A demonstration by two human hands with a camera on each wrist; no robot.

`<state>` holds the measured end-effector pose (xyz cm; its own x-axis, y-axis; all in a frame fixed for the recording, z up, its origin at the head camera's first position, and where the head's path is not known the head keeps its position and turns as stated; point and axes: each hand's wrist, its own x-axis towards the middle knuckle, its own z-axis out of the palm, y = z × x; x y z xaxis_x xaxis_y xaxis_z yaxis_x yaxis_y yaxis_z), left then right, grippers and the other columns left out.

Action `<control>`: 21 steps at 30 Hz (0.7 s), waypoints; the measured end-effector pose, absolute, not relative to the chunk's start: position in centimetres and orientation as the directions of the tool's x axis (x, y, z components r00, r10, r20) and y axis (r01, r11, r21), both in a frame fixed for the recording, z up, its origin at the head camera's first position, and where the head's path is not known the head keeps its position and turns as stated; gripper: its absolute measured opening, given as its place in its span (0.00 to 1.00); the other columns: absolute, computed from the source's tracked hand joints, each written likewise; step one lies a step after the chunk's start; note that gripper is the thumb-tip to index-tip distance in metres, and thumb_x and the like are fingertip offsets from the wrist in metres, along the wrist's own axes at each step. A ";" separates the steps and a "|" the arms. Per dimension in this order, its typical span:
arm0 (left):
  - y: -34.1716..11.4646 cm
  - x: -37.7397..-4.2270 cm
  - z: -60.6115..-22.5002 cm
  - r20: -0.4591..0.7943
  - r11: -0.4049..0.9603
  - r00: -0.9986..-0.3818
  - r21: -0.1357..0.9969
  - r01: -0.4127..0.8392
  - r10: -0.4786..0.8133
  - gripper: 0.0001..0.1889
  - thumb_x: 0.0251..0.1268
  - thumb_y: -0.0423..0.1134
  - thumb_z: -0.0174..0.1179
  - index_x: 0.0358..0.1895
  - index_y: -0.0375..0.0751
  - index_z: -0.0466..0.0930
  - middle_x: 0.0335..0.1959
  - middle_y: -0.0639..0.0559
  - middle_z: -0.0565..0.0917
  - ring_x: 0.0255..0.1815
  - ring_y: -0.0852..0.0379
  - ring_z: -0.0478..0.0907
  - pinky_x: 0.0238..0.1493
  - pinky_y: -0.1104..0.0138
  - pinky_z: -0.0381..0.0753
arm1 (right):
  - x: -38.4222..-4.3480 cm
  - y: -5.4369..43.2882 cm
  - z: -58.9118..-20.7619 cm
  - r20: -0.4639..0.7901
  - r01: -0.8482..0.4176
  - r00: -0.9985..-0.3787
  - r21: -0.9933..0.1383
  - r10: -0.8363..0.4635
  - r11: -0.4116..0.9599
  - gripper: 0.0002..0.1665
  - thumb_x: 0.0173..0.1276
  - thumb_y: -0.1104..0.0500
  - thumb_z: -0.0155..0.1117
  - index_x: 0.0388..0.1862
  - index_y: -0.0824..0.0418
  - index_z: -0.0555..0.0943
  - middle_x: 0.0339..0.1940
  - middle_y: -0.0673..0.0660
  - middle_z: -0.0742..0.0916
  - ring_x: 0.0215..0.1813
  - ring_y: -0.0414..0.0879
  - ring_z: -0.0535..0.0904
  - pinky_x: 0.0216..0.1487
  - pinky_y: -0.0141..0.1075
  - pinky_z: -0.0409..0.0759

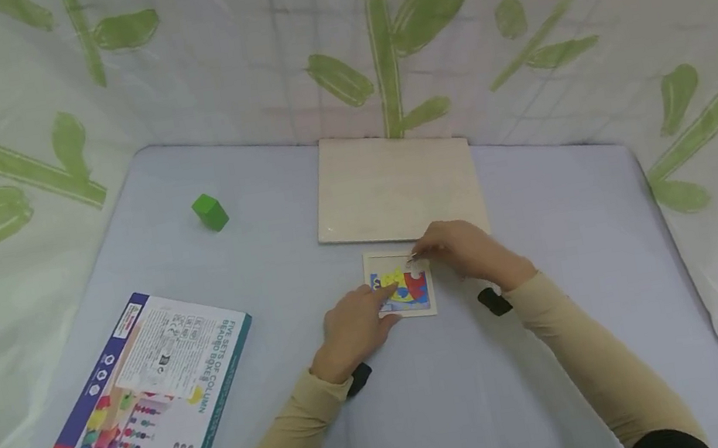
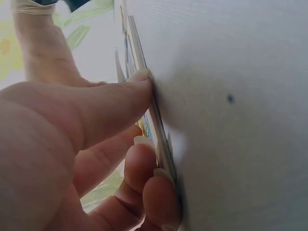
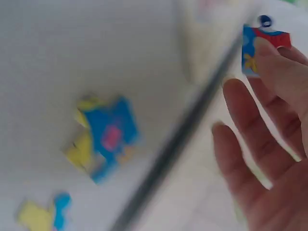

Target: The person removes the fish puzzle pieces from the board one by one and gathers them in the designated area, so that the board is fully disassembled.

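Observation:
A small square jigsaw puzzle board (image 1: 404,311) with a pale wooden rim lies on the table, with yellow, red and blue pieces inside. My left hand (image 1: 356,328) holds it, thumb at the near edge and index finger reaching over the picture. In the left wrist view, the thumb and curled fingertips (image 2: 161,195) are right at the board's thin edge (image 2: 156,115). At the board's far right corner is my right hand (image 1: 457,247), pinching a small puzzle piece (image 1: 415,259). The right wrist view shows that puzzle piece (image 3: 248,48) in blue and red between thumb and fingers.
Behind the puzzle lies a large pale wooden board (image 1: 395,183). A green cube (image 1: 211,213) sits at the far left, a printed toy box (image 1: 168,395) nearer on the left. Loose blue and yellow puzzle pieces (image 3: 113,132) appear blurred in the right wrist view.

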<state>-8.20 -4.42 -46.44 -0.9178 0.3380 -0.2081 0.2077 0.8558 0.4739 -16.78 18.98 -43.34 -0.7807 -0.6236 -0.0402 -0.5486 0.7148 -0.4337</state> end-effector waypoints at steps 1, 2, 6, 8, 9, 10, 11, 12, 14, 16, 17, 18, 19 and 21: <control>-4.4 -8.2 -46.5 -0.206 0.854 -0.917 0.476 0.212 0.342 0.25 0.68 0.51 0.68 0.67 0.56 0.82 0.31 0.53 0.78 0.26 0.60 0.67 0.20 0.70 0.64 | -16.6 19.8 -43.0 -0.021 -0.536 -0.787 -0.472 -0.617 0.700 0.12 0.71 0.65 0.67 0.51 0.59 0.89 0.43 0.55 0.90 0.47 0.49 0.86 0.50 0.44 0.85; -4.3 -8.2 -46.5 -0.205 0.852 -0.916 0.478 0.213 0.344 0.25 0.68 0.51 0.68 0.67 0.56 0.81 0.31 0.53 0.78 0.26 0.60 0.67 0.21 0.70 0.64 | -16.4 20.8 -42.6 -0.014 -0.515 -0.798 -0.502 -0.602 0.695 0.13 0.72 0.67 0.66 0.53 0.61 0.88 0.43 0.56 0.89 0.47 0.50 0.86 0.50 0.45 0.85; -4.3 -8.1 -46.7 -0.207 0.851 -0.918 0.484 0.203 0.337 0.25 0.68 0.51 0.68 0.67 0.57 0.81 0.31 0.53 0.79 0.26 0.60 0.67 0.21 0.70 0.65 | -15.7 25.4 -41.0 -0.159 -0.291 -0.883 -0.553 -0.441 0.781 0.12 0.74 0.64 0.65 0.53 0.64 0.84 0.43 0.60 0.88 0.48 0.54 0.86 0.49 0.45 0.84; -4.5 -8.2 -46.7 -0.213 0.854 -0.922 0.485 0.187 0.323 0.25 0.68 0.51 0.68 0.68 0.58 0.80 0.31 0.53 0.78 0.26 0.60 0.67 0.21 0.70 0.65 | -15.8 27.5 -40.4 -0.259 -0.183 -0.895 -0.528 -0.363 0.829 0.10 0.73 0.61 0.67 0.49 0.64 0.83 0.43 0.61 0.88 0.48 0.54 0.86 0.49 0.44 0.83; -4.5 -8.2 -46.7 -0.215 0.855 -0.923 0.486 0.181 0.318 0.26 0.68 0.51 0.68 0.68 0.58 0.80 0.31 0.53 0.79 0.26 0.60 0.68 0.21 0.70 0.65 | -15.8 28.4 -40.3 -0.304 -0.140 -0.893 -0.514 -0.332 0.846 0.10 0.73 0.60 0.67 0.48 0.63 0.83 0.44 0.61 0.88 0.47 0.53 0.86 0.48 0.43 0.82; -4.6 -8.3 -46.7 -0.218 0.855 -0.924 0.488 0.175 0.313 0.26 0.68 0.51 0.68 0.68 0.58 0.80 0.31 0.53 0.79 0.26 0.60 0.68 0.21 0.70 0.65 | -15.9 29.3 -40.3 -0.335 -0.119 -0.887 -0.502 -0.319 0.857 0.10 0.73 0.59 0.68 0.48 0.63 0.84 0.45 0.61 0.89 0.46 0.51 0.86 0.48 0.42 0.82; -4.6 -8.3 -46.6 -0.222 0.855 -0.925 0.491 0.168 0.309 0.26 0.68 0.50 0.69 0.69 0.58 0.80 0.31 0.53 0.79 0.26 0.59 0.68 0.21 0.69 0.65 | -16.0 30.1 -40.3 -0.364 -0.104 -0.877 -0.492 -0.313 0.864 0.10 0.73 0.60 0.68 0.48 0.64 0.86 0.45 0.61 0.90 0.45 0.50 0.86 0.47 0.41 0.82; -4.6 -8.3 -46.5 -0.227 0.854 -0.924 0.493 0.162 0.307 0.26 0.68 0.50 0.68 0.69 0.58 0.80 0.31 0.53 0.78 0.27 0.59 0.68 0.22 0.69 0.66 | -16.1 30.8 -40.4 -0.387 -0.097 -0.867 -0.487 -0.314 0.868 0.11 0.72 0.60 0.68 0.49 0.64 0.87 0.47 0.62 0.90 0.45 0.49 0.86 0.46 0.40 0.82; -4.6 -8.2 -46.4 -0.234 0.852 -0.923 0.500 0.155 0.305 0.26 0.68 0.50 0.68 0.69 0.58 0.79 0.31 0.52 0.78 0.27 0.59 0.68 0.22 0.69 0.66 | -16.1 31.9 -40.7 -0.424 -0.084 -0.850 -0.476 -0.313 0.875 0.14 0.73 0.60 0.66 0.53 0.64 0.88 0.50 0.63 0.91 0.46 0.48 0.86 0.46 0.40 0.83; -4.5 -8.2 -46.3 -0.240 0.849 -0.921 0.506 0.151 0.306 0.26 0.68 0.49 0.68 0.69 0.57 0.79 0.31 0.53 0.78 0.27 0.59 0.68 0.22 0.69 0.66 | -16.0 32.5 -41.1 -0.448 -0.064 -0.841 -0.473 -0.303 0.879 0.15 0.74 0.59 0.66 0.55 0.63 0.88 0.53 0.64 0.90 0.48 0.50 0.87 0.47 0.40 0.84; -4.5 -8.2 -46.3 -0.241 0.849 -0.920 0.506 0.152 0.309 0.26 0.68 0.49 0.68 0.69 0.57 0.79 0.31 0.53 0.78 0.27 0.59 0.68 0.22 0.69 0.66 | -15.8 32.7 -41.4 -0.453 -0.057 -0.840 -0.474 -0.299 0.879 0.15 0.73 0.59 0.66 0.55 0.63 0.88 0.55 0.64 0.90 0.49 0.52 0.87 0.48 0.41 0.84; -4.4 -8.1 -46.3 -0.242 0.848 -0.919 0.507 0.154 0.311 0.26 0.68 0.49 0.68 0.69 0.57 0.79 0.31 0.53 0.78 0.26 0.59 0.68 0.21 0.69 0.66 | -15.7 32.9 -41.6 -0.454 -0.051 -0.841 -0.474 -0.294 0.879 0.15 0.73 0.58 0.67 0.54 0.63 0.88 0.55 0.65 0.90 0.51 0.54 0.86 0.49 0.42 0.84; -4.3 -8.1 -46.3 -0.242 0.847 -0.918 0.507 0.157 0.314 0.26 0.68 0.50 0.68 0.69 0.57 0.79 0.30 0.53 0.77 0.26 0.59 0.67 0.21 0.69 0.66 | -15.5 33.0 -41.8 -0.450 -0.048 -0.845 -0.473 -0.288 0.880 0.15 0.73 0.58 0.68 0.54 0.63 0.88 0.56 0.65 0.90 0.53 0.56 0.86 0.50 0.43 0.84; -4.2 -8.1 -46.2 -0.241 0.846 -0.917 0.509 0.161 0.319 0.26 0.68 0.50 0.68 0.69 0.58 0.79 0.30 0.53 0.77 0.26 0.59 0.67 0.21 0.69 0.65 | -15.2 33.2 -42.3 -0.430 -0.052 -0.858 -0.471 -0.281 0.881 0.15 0.72 0.58 0.69 0.53 0.64 0.89 0.56 0.65 0.90 0.56 0.59 0.85 0.52 0.46 0.84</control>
